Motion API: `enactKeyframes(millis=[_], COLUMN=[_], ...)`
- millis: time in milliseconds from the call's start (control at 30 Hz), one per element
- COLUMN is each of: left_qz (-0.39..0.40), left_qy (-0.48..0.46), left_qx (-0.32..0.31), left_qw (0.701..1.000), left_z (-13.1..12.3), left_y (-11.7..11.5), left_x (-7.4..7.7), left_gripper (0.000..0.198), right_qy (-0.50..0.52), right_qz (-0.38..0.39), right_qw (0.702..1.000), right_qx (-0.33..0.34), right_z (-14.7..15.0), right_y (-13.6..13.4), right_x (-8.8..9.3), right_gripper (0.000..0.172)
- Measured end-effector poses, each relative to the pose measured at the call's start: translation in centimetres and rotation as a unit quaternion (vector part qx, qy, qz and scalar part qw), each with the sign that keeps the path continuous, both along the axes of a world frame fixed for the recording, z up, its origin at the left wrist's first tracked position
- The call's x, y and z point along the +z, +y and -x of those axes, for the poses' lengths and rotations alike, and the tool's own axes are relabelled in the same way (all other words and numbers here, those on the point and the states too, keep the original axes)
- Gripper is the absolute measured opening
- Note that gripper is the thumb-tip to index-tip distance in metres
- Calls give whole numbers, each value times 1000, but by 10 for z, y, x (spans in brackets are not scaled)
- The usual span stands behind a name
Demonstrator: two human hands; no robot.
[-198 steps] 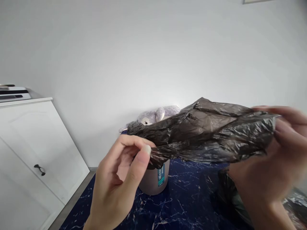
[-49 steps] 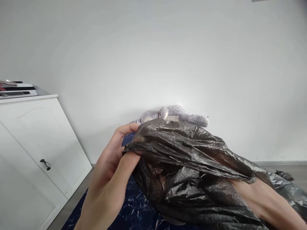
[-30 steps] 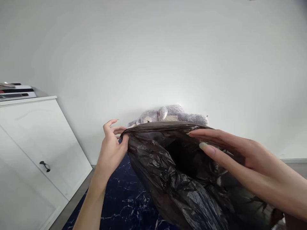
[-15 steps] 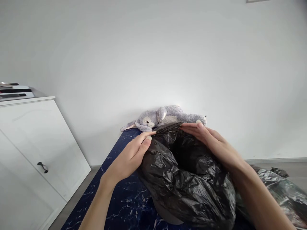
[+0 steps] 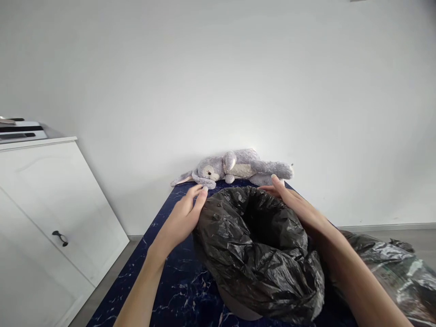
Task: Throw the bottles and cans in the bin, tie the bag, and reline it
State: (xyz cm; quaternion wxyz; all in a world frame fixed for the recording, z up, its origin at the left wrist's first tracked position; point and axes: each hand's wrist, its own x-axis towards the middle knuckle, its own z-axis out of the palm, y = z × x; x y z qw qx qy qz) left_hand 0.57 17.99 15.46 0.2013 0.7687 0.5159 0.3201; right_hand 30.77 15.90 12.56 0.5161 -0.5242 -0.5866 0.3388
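A black plastic bag (image 5: 238,254) is folded over the rim of a container, with a dark opening in the middle. Below its folds a strip of the container's brownish-grey wall (image 5: 236,305) shows. My left hand (image 5: 182,218) rests along the bag's far left side, fingers extended and thumb raised, gripping nothing. On the far right side lies my right hand (image 5: 296,202), also open with the thumb up; its fingertips are partly hidden behind the bag. Whether the left fingertips touch the plastic, I cannot tell.
A grey plush bunny (image 5: 241,165) lies along the back of the dark blue marbled table (image 5: 184,272), by the wall. To the left stands a white cabinet (image 5: 37,204). Crumpled clear and dark plastic (image 5: 395,268) sits low at the right.
Both hands have come down and slightly apart from the bag's far edge. That raised edge now lies folded down over the rim, showing more of the bunny and tabletop.
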Motion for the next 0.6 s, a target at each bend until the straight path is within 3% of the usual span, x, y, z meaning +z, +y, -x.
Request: enactKeyframes(millis=[67, 133, 233, 300, 367, 500, 600], left_qz=[1, 6, 33, 42, 44, 42, 37], left_qy=[-7, 0, 35, 48, 59, 76, 67], left_qx=[-24, -99, -214, -249, -241, -204, -205], left_qw=[1000, 995, 976, 966, 968, 975, 976], left_z=[-1, -2, -3, -5, -6, -5, -2], left_y=[-9, -19, -31, -35, -36, -30, -18], left_x=[9, 18, 25, 25, 23, 17, 7], left_gripper=[71, 78, 124, 146, 156, 161, 159], right_qy=[-40, -87, -182, -266, -339, -404, -409], right_qz=[-22, -62, -89, -98, -105, -99, -97], right_qw=[998, 992, 978, 959, 933, 897, 898], right_qx=[-37, -58, -51, -16, 52, 152, 131], right_z=[-5, -6, -5, -5, -7, -10, -4], right_y=[-9, -24, -52, -69, -80, -82, -72], right_x=[10, 19, 27, 27, 24, 19, 16], right_gripper=[67, 64, 65, 67, 79, 125, 120])
